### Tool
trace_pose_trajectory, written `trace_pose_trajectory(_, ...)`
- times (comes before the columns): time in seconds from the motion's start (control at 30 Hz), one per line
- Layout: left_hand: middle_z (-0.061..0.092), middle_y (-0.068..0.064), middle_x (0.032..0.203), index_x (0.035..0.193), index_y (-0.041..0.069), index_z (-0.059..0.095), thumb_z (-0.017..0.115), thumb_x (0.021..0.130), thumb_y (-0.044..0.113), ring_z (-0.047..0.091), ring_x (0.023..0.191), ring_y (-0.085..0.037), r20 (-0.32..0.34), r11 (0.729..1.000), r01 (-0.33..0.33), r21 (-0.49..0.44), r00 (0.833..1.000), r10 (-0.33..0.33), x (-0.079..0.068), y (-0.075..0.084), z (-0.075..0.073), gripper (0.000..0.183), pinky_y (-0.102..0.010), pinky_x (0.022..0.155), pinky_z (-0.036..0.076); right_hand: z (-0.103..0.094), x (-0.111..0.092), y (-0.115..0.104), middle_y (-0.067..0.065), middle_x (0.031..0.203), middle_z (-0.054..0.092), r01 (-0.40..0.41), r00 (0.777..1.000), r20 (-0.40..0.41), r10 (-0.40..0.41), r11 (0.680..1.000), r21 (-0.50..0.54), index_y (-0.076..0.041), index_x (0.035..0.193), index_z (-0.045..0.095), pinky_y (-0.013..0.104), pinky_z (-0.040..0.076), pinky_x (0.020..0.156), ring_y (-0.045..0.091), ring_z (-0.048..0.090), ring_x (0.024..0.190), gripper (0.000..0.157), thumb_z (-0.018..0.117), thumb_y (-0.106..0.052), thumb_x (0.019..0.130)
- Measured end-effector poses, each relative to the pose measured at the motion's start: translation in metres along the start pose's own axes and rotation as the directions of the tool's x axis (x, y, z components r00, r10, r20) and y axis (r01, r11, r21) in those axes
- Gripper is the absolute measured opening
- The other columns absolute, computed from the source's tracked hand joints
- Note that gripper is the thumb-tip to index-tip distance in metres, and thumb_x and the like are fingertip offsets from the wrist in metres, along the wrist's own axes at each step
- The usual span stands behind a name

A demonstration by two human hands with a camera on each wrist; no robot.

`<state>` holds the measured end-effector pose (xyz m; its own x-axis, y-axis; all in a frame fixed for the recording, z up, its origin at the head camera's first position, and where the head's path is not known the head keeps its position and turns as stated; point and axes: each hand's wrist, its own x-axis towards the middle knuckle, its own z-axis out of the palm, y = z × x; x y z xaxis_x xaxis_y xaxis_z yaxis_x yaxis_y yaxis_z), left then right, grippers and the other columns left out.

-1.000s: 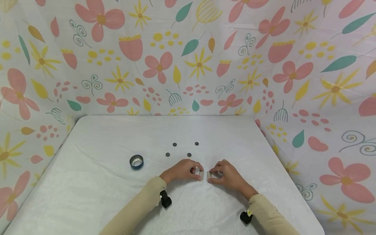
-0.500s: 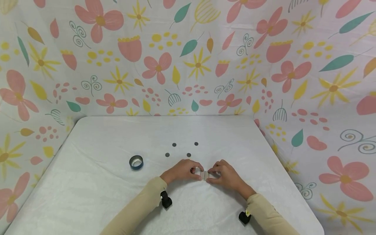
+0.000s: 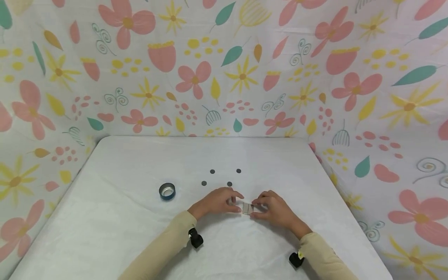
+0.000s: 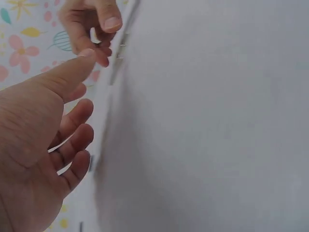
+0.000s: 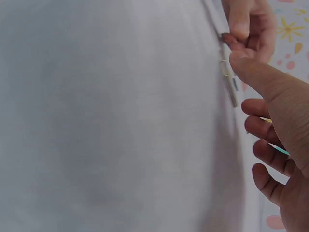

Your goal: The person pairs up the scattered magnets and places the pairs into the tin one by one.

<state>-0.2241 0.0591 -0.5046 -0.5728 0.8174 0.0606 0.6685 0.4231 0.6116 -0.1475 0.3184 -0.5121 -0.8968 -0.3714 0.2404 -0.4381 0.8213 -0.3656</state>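
Observation:
Two small flat beige-grey rectangular pieces lie side by side on the white-covered table (image 3: 115, 233) in the head view: a left piece (image 3: 245, 209) and a right piece (image 3: 250, 209), a thin dark line between them. Just left of the pair is my left hand (image 3: 218, 201), its thumb and forefinger spread apart with nothing between them. My right hand (image 3: 274, 212) pinches the right piece by its far and near edges. Both wrist views catch the pieces edge-on as a thin strip (image 5: 231, 89); the right forefinger is mostly hidden there.
Several dark round discs, one of them a near disc (image 3: 229, 184), are spread beyond the hands. To the left stands a small round open tin (image 3: 167, 191), dark blue outside and silver inside. A flowered cloth (image 3: 196, 77) hangs around the table's back and sides.
The right hand brought its piece leftward against the left piece. My left hand has since let go of the left piece and drawn slightly away. Discs and tin stay put.

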Motion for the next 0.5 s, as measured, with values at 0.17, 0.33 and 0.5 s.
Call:
trace_pose_trajectory(0.17, 0.068, -0.002, 0.118, 0.138, 0.018, 0.065, 0.072, 0.093, 0.050, 0.060, 0.108, -0.015, -0.103, 0.997, 0.064, 0.050, 0.993, -0.059, -0.022, 0.001, -0.025, 0.056, -0.034, 0.093, 0.050, -0.010, 0.004, -0.002, -0.006, 0.106, 0.069, -0.018, 1.000, 0.003, 0.017, 0.999, 0.035, -0.015, 0.108, 0.080, 0.042, 0.055, 0.085, 0.015, 0.061, 0.100, 0.043, 0.086, -0.047, 0.080)
trace_pose_trajectory(0.33, 0.062, 0.000, 0.133, 0.141, 0.019, 0.062, 0.073, 0.091, 0.055, 0.053, 0.126, -0.018, -0.257, 0.993, 0.110, 0.039, 0.962, -0.096, -0.053, -0.015, -0.054, 0.063, -0.043, 0.109, 0.042, -0.016, 0.005, -0.005, -0.002, 0.110, 0.070, -0.033, 0.999, -0.038, 0.034, 0.999, 0.043, -0.011, 0.114, 0.079, 0.045, 0.056, 0.087, 0.021, 0.064, 0.105, 0.051, 0.088, -0.045, 0.077)
trace_pose_trajectory(0.5, 0.057, -0.002, 0.141, 0.145, 0.020, 0.059, 0.076, 0.087, 0.056, 0.048, 0.132, -0.025, -0.381, 0.979, 0.201, 0.037, 0.909, -0.172, -0.094, -0.039, -0.079, 0.070, -0.052, 0.111, 0.033, -0.014, 0.010, -0.006, 0.001, 0.111, 0.069, -0.018, 0.995, -0.092, 0.024, 0.998, 0.063, -0.010, 0.122, 0.076, 0.044, 0.056, 0.085, 0.022, 0.063, 0.105, 0.058, 0.091, -0.040, 0.075)
